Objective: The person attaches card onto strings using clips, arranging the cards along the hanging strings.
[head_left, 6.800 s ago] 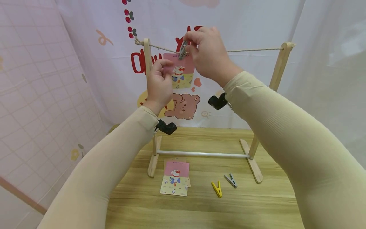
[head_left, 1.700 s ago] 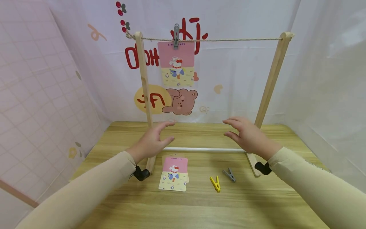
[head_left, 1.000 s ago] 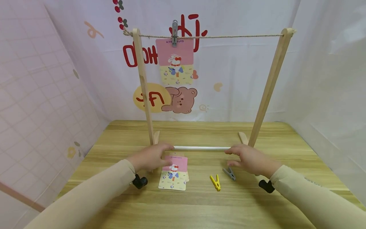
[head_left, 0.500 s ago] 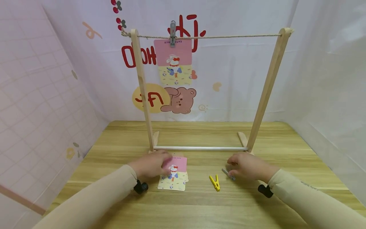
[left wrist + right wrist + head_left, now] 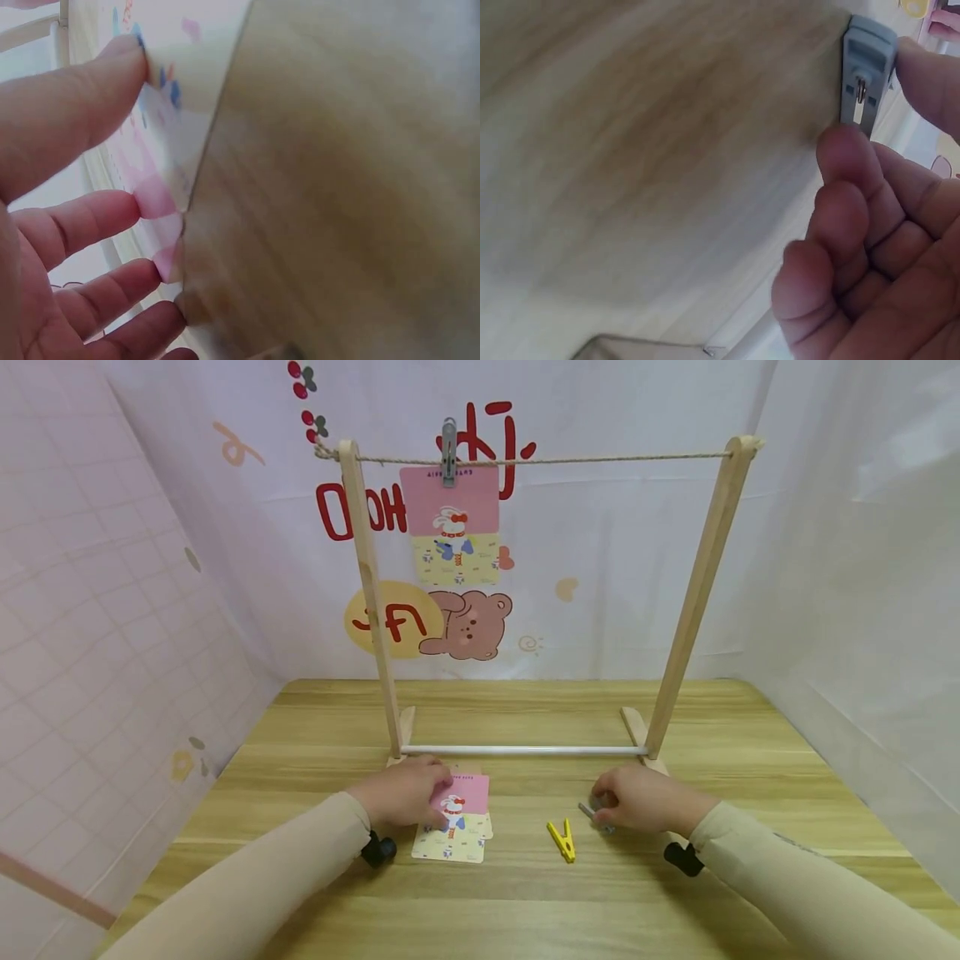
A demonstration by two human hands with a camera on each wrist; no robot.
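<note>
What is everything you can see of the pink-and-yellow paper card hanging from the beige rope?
The pink-and-yellow rectangular card looks like stiff paper with rounded corners, pink above and pale yellow with small prints below. Dark lettering lines its top; a white rabbit with red bow fills the middle. It hangs nearly straight from the beige rope, nearer the left wooden post, its top edge clipped by a grey plastic clothespin.
</note>
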